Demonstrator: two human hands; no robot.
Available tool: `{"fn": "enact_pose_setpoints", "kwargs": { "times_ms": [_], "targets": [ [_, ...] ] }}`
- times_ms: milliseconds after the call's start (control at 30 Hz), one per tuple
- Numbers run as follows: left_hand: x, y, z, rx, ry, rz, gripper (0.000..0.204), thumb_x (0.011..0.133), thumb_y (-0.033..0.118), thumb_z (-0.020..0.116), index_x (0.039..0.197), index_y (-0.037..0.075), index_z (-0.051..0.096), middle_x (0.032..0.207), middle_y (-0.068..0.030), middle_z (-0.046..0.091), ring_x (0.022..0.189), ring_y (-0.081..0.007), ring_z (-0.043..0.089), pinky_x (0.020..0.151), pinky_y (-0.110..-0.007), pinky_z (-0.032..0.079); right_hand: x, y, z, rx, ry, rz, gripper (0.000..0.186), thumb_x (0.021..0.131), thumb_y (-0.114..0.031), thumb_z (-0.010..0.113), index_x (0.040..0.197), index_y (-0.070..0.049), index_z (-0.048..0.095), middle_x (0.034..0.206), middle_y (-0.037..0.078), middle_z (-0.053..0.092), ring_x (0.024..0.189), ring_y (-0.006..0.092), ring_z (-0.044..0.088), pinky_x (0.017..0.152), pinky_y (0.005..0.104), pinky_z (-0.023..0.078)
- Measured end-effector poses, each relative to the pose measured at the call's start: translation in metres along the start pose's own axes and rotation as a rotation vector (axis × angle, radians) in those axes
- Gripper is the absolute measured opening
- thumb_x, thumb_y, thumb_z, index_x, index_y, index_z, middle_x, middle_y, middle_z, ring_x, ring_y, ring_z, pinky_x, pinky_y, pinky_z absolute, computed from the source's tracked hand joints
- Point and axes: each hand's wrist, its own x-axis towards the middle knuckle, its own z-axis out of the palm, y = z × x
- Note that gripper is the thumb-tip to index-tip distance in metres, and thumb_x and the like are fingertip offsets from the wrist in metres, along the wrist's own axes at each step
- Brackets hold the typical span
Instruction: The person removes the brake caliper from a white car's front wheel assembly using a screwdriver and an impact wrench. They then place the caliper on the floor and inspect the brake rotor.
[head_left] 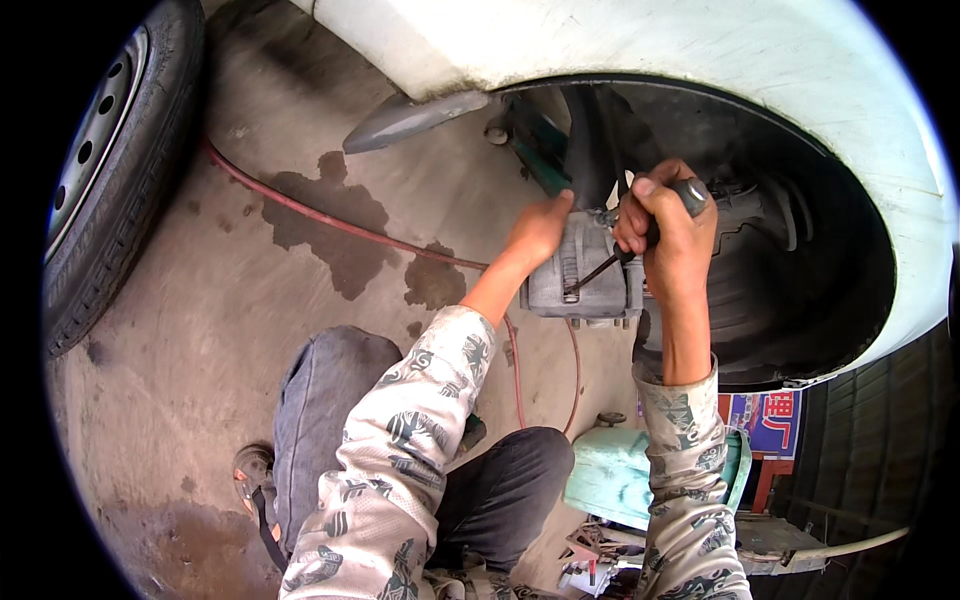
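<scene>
My right hand (675,228) is wrapped round the dark handle of a screwdriver (692,195). Its thin shaft slants down to the left, and the tip sits in the window of a grey brake caliper (605,296). Against the caliper's left side rests my left hand (538,232), with the thumb stretched along the upper edge and the other fingers curled out of sight behind it. The caliper is mounted at the wheel hub, inside the dark wheel arch (800,290) of a white car (640,40).
A wheel with its tyre (140,170) stands at the far left. A red hose (340,224) crosses the stained concrete floor (200,400). Beyond the caliper is a green jack-like tool (540,155). A pale green container (610,475) and assorted tools (600,545) lie near my right forearm.
</scene>
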Motion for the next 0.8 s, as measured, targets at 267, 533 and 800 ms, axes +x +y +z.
{"fn": "enact_pose_setpoints", "kwargs": {
  "times_ms": [267,533,800],
  "targets": [
    [-0.012,0.005,-0.005,0.266,-0.001,-0.042,0.087,0.095,0.071,0.026,0.129,-0.001,0.061,0.130,-0.0280,0.059,0.127,-0.0394,0.052,0.106,-0.041,0.038,-0.016,-0.002,0.006,0.033,0.019,-0.088,0.017,0.086,-0.002,0.059,0.075,-0.003,0.046,0.055,0.001,0.047,0.045,0.0067,0.041,0.042,0.0234,0.032],
    [-0.008,-0.002,-0.006,0.231,-0.013,-0.071,0.085,0.096,0.068,0.026,0.128,-0.002,0.060,0.130,-0.0275,0.059,0.127,-0.0404,0.052,0.106,-0.042,0.038,-0.036,0.001,0.009,0.044,0.036,-0.157,0.018,0.086,-0.001,0.059,0.075,-0.003,0.045,0.062,0.002,0.047,0.048,0.0068,0.042,0.043,0.0234,0.033],
    [-0.012,0.001,-0.008,0.245,-0.006,-0.096,0.086,0.096,0.068,0.025,0.125,-0.004,0.061,0.130,-0.0279,0.059,0.127,-0.0411,0.051,0.107,-0.043,0.037,-0.087,0.016,0.009,-0.403,-0.083,-0.512,0.016,0.082,-0.003,0.061,0.073,-0.003,0.048,0.066,0.004,0.052,0.055,0.0110,0.052,0.050,0.0280,0.042]
  ]
}}
